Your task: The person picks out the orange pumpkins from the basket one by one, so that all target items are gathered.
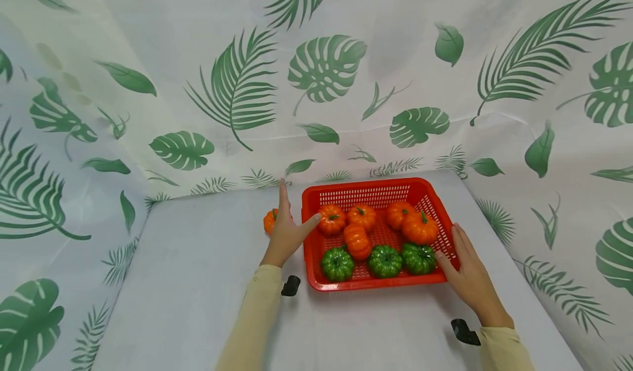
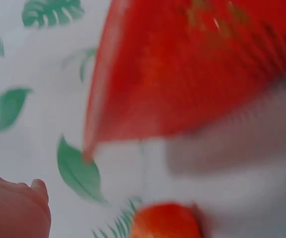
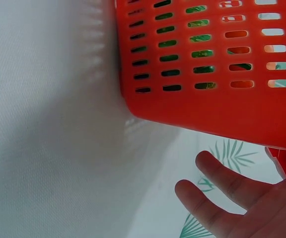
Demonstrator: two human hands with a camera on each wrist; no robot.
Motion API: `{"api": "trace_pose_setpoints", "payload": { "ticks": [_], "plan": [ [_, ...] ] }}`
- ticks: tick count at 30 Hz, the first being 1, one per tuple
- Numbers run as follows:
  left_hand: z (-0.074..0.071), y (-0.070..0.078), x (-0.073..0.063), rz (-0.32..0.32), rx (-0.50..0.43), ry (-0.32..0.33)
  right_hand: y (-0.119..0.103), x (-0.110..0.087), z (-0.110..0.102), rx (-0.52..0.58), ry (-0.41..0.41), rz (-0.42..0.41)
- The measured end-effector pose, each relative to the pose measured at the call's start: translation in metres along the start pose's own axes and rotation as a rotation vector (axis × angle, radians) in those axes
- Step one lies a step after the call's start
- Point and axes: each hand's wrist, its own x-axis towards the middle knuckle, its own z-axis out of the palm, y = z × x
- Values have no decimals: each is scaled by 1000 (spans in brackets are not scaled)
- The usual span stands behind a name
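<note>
Basket (image 1: 376, 195), long axis crosswise, left hand (image 1: 287, 236) outspread, right hand (image 1: 471, 279) clamped on rim (image 1: 439, 206)

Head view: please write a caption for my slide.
Left hand and right hand flank a red basket of five orange pumpkins and three green ones; another orange pumpkin sits outside.

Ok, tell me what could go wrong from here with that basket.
The lone orange pumpkin outside the red basket is partly hidden behind the left hand in the head view, so a sweep of that hand might knock it away.
That hand's fingers stretch out straight, so its side could slip if the basket were lifted.
Orange pumpkins and green pumpkins seem loose inside; a tilt might send them rolling.
</note>
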Motion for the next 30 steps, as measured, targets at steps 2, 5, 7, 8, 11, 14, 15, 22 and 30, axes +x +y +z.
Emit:
{"api": "trace_pose_setpoints", "payload": {
  "ticks": [2,5,7,8,11,14,15,22,30],
  "plan": [
    [9,10,-2,10,-31,-30,0,0,-1,-2,-1,0],
    [22,17,-3,29,-77,-92,0,0,-1,3,-2,-3],
    [29,19,-3,23,-76,-138,0,0,-1,4,-1,-5],
    [33,19,-4,17,-74,-162,0,1,-1,6,1,-7],
    [42,19,-7,-15,-33,-222,2,1,0,9,6,-8],
    [49,17,-9,-48,-9,-276,3,1,1,8,10,-8],
    [51,16,-9,-55,-6,-295,4,1,1,8,11,-8],
    [60,9,-8,-88,65,-417,1,2,-1,15,17,-19],
    [68,13,-10,-150,172,-476,0,0,0,23,10,-2]
  ]
}}
